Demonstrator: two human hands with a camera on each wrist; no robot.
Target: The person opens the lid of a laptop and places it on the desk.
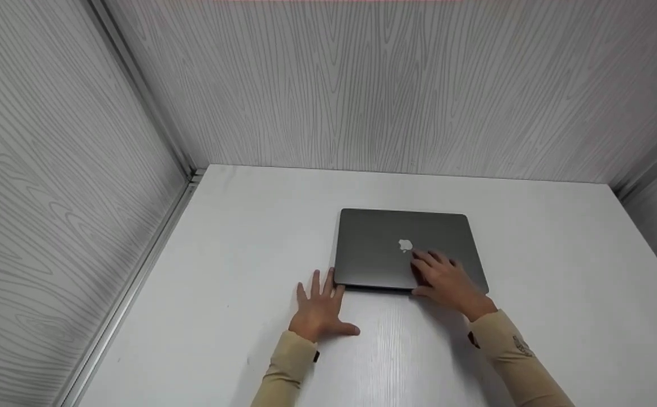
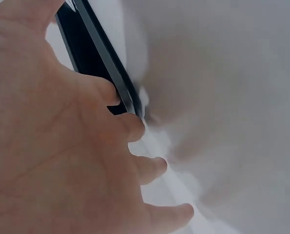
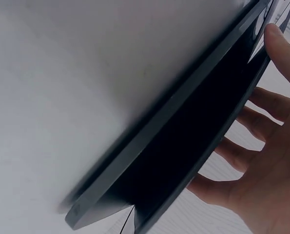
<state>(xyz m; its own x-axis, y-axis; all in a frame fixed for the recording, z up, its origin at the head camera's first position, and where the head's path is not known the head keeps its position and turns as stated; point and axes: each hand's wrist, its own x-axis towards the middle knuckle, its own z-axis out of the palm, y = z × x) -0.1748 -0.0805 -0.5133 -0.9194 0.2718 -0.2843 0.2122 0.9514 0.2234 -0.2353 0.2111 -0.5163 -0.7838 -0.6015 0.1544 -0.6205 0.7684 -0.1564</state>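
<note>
A dark grey laptop (image 1: 370, 243) with a pale apple logo lies on the white table, its front edge facing me. Its lid stands slightly raised: the right wrist view shows a dark wedge between the base (image 3: 149, 134) and the lid (image 3: 203, 163). My right hand (image 1: 447, 282) rests on the lid's right half, fingers on the outer face and thumb at the front edge. My left hand (image 1: 318, 314) is spread palm down at the front left corner. In the left wrist view, fingertips of the left hand (image 2: 62, 141) meet the laptop's corner (image 2: 127, 100).
White table surface (image 1: 249, 237) extends around the laptop. Grey wood-grain panels stand behind it (image 1: 362, 85) and at the left (image 1: 51, 198). A metal rail (image 1: 130, 282) runs along the table's left edge.
</note>
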